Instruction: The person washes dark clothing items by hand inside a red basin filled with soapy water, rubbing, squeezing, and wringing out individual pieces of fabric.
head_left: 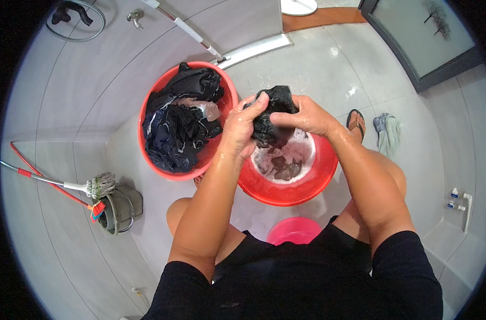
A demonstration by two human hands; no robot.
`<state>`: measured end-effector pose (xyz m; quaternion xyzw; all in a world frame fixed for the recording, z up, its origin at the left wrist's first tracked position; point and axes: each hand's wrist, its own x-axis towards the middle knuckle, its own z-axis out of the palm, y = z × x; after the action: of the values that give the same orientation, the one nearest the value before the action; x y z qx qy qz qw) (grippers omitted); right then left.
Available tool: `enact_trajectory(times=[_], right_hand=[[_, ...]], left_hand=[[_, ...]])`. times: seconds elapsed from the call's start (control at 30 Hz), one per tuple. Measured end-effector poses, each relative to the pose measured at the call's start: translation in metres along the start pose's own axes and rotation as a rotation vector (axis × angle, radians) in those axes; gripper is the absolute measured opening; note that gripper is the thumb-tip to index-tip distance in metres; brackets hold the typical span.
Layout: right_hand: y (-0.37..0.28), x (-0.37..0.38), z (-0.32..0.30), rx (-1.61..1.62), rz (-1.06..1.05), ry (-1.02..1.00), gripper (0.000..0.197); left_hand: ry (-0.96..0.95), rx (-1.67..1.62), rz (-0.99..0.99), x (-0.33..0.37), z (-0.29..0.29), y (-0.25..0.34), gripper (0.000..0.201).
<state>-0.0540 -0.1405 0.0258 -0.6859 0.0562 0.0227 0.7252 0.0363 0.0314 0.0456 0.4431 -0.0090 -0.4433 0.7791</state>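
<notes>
Cloth (pixel 275 106), black, wet and bunched up, is gripped between the person's two bare hands above the far-left rim of a red basin (pixel 325 173). The left hand (pixel 238 128) has the cloth's left side, its thumb pressed over the top and its fingers closed beneath, where they are partly hidden. The right hand (pixel 311 116) holds the other side, thumb laid across the front and fingers curled around behind, so their tips cannot be made out. Both hands look wet. Inside the basin, murky water (pixel 283 160) is ringed by whitish suds along the wall. Just beyond its left edge stands a larger, paler red basin (pixel 174 175), with a heap of black and navy clothes (pixel 171 136) that reaches its far and left rims. Nearer the person, between the knees, a pink basin (pixel 293 228) shows in part. Out toward the right edge of the tiled floor (pixel 320 64), a crumpled grey-green cloth (pixel 388 136) lies beyond a sandalled foot (pixel 355 124). Along the floor's left edge sits a grey bucket (pixel 131 205), with a mop (pixel 100 185) at its far rim and a red-and-blue brush (pixel 97 210) by its left side.
</notes>
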Motion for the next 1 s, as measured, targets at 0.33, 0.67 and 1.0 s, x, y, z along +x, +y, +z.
enact_trajectory(times=[0.33,0.67,1.0], right_hand=[[-0.020,0.017,0.030,0.464,-0.182,0.344,0.027],[0.021,0.051,0.056,-0.379,-0.331,0.836,0.022],[0.023,0.049,0.020,-0.561,-0.266,0.548,0.053]], left_hand=[[0.281,-0.114,0.087,0.025,-0.023,-0.024,0.031],[0.368,-0.059,-0.090,0.047,-0.012,-0.070,0.023],[-0.009,0.710,-0.079,0.002,0.000,-0.015,0.055]])
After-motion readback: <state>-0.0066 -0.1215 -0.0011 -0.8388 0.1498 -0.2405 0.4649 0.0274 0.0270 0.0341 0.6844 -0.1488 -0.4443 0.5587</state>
